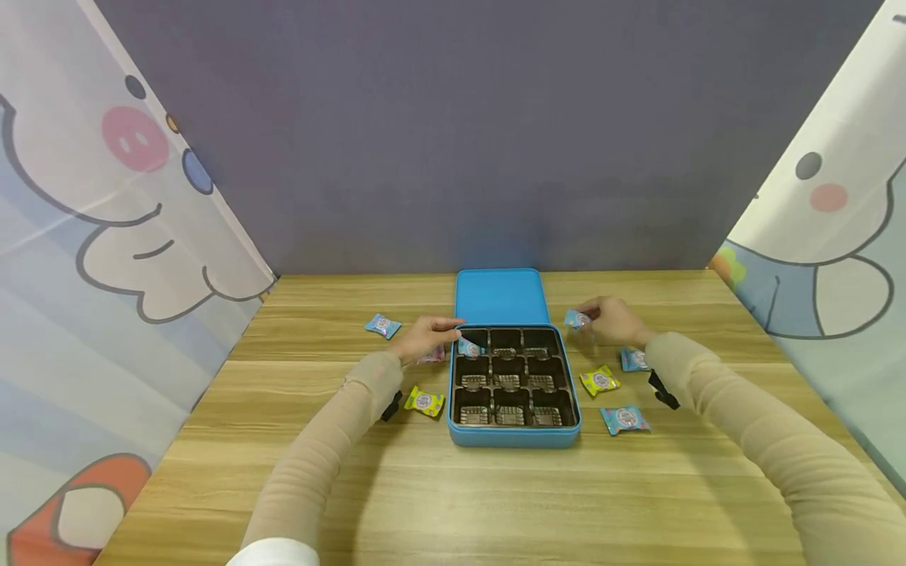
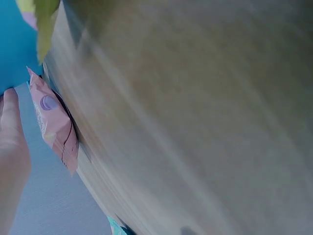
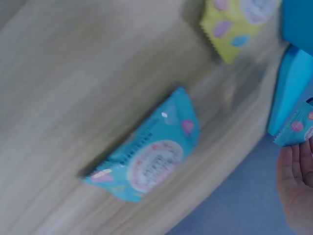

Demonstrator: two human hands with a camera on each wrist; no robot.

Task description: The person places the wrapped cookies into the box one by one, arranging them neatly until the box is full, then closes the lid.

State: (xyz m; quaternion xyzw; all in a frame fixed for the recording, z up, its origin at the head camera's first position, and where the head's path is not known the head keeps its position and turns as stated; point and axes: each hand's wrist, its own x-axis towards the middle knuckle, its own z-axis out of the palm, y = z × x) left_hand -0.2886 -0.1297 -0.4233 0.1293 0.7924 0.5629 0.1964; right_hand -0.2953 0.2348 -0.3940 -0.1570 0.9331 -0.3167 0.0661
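Observation:
A blue tin (image 1: 513, 436) holds a dark tray (image 1: 508, 365) divided into several compartments. My left hand (image 1: 423, 338) is at the tin's back left corner, its fingers extended over the rim. Just under those fingertips, a blue wrapped candy (image 1: 470, 348) lies tilted in the back left compartment. Below the same hand is a pink wrapped candy (image 2: 54, 120), partly covered in the head view. To the right of the tin, my right hand (image 1: 614, 321) pinches another blue wrapped candy (image 1: 576, 318) by its end, raised above the table.
The tin's blue lid (image 1: 501, 295) is behind it, against the grey panel (image 1: 495, 141). On the left lie a blue candy (image 1: 383, 325) and a yellow candy (image 1: 425, 402). At right are a yellow candy (image 1: 600, 380) and two blue ones (image 1: 624, 420).

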